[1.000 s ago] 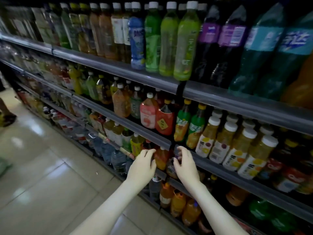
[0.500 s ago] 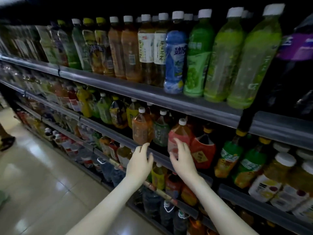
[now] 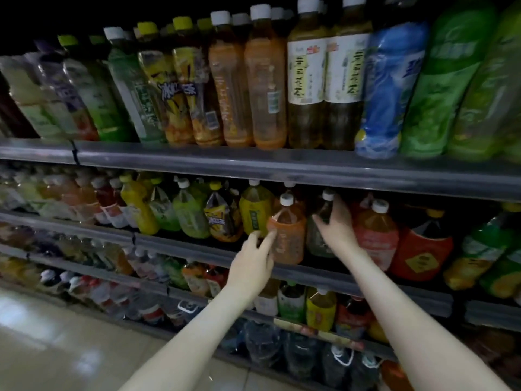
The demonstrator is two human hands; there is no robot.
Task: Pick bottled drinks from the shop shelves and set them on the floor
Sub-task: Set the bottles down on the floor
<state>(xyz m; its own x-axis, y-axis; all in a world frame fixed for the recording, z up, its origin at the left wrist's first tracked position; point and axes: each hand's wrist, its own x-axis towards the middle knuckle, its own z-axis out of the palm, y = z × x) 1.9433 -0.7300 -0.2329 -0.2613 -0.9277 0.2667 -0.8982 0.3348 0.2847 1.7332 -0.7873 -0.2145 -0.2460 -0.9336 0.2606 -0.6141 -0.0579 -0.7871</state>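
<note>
An orange tea bottle [image 3: 287,235] with a white cap stands on the second shelf [image 3: 183,248], in the middle of the head view. The straight fingertips of my left hand [image 3: 252,259] touch its lower left side. Right beside it is a dark green tea bottle [image 3: 318,244], also white-capped. My right hand [image 3: 339,230] holds this bottle at its shoulder, thumb on the left and fingers curled up the right side towards the cap. Both bottles stand upright on the shelf.
Tall bottles fill the top shelf [image 3: 253,162]. A pink-labelled bottle [image 3: 376,235] and a red one [image 3: 420,249] stand right of my right hand; yellow and green bottles stand left. Lower shelves hold small bottles and water. Tiled floor [image 3: 56,348] lies bottom left.
Both hands have risen from the lower shelf rail to the second shelf. The view has moved closer and up. My right hand has closed round the dark green bottle.
</note>
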